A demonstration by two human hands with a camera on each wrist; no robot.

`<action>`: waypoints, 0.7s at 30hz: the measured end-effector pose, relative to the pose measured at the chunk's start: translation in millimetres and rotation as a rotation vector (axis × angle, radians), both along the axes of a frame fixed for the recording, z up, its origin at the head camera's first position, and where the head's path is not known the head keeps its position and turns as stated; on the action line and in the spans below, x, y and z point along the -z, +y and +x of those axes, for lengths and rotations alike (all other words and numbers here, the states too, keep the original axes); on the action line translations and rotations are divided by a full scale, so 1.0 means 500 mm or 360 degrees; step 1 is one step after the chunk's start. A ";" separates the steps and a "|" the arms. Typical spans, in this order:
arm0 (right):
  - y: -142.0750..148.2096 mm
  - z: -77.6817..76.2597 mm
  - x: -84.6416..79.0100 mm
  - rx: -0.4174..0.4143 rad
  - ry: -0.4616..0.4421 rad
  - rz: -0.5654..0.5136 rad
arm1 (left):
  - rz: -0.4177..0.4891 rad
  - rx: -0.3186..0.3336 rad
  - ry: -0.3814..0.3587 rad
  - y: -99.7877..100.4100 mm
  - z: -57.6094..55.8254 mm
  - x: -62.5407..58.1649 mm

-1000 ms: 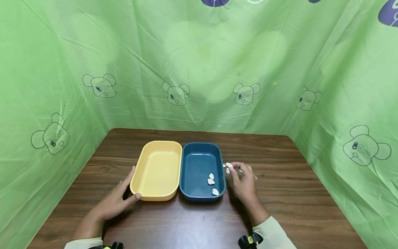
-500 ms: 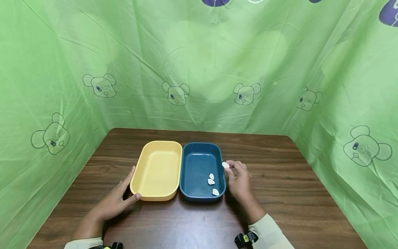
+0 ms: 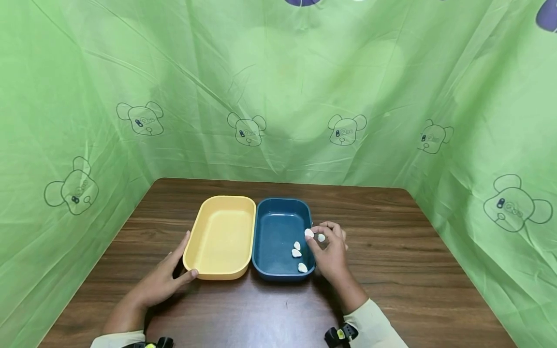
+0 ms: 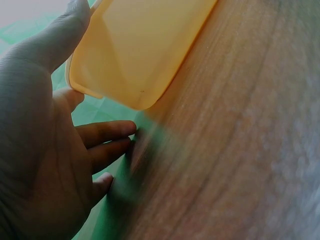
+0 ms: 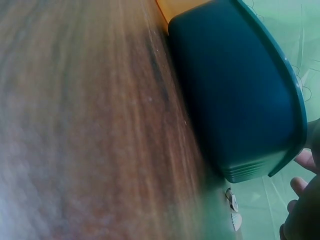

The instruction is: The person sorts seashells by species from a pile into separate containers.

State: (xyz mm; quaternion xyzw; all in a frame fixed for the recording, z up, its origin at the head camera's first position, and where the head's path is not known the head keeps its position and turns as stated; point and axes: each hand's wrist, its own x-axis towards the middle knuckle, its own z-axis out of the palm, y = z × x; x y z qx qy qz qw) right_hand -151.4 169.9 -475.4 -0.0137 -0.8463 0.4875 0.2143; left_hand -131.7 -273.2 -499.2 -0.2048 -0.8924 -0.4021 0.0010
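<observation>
My right hand [image 3: 332,251] pinches a small white seashell [image 3: 309,233] between thumb and forefinger, just over the right rim of the blue plastic tub [image 3: 274,227]. Inside that tub lie several white shells [image 3: 296,253], toward its right side. To the left stands a yellow plastic tub [image 3: 219,237], its side against the blue one; nothing shows inside it. My left hand [image 3: 158,282] rests at its near left corner, thumb on the rim, fingers stretched along the side. The right wrist view shows only part of the right hand; the pinched shell is hidden there.
Another white shell [image 3: 321,238] shows beside the right hand. In the right wrist view, ribbed shells [image 5: 236,221] lie on the table past the blue tub's end. The brown wood-grain table [image 3: 391,270] is bordered by green cloth [image 3: 300,159] at back and sides.
The right hand has moved left with its shell, from the table beside the blue tub to over the tub's right rim. The left hand and both tubs have stayed in place.
</observation>
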 end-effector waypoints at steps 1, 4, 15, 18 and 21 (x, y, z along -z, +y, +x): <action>0.000 0.000 0.001 -0.0001 -0.0003 0.0002 | 0.0000 -0.0003 -0.0007 0.000 0.000 0.000; 0.001 -0.001 0.004 -0.0017 -0.0012 0.0008 | -0.0007 -0.0013 -0.0022 0.000 0.001 0.000; 0.008 -0.005 0.007 0.0032 0.0024 -0.0041 | -0.0013 -0.0014 -0.0009 0.001 0.003 0.001; 0.013 -0.011 0.010 0.0067 0.0066 -0.0048 | -0.0015 -0.0017 -0.0017 0.000 0.002 0.003; 0.021 -0.018 0.012 0.0094 0.0140 -0.0073 | -0.0016 -0.0013 -0.0004 0.000 0.001 0.001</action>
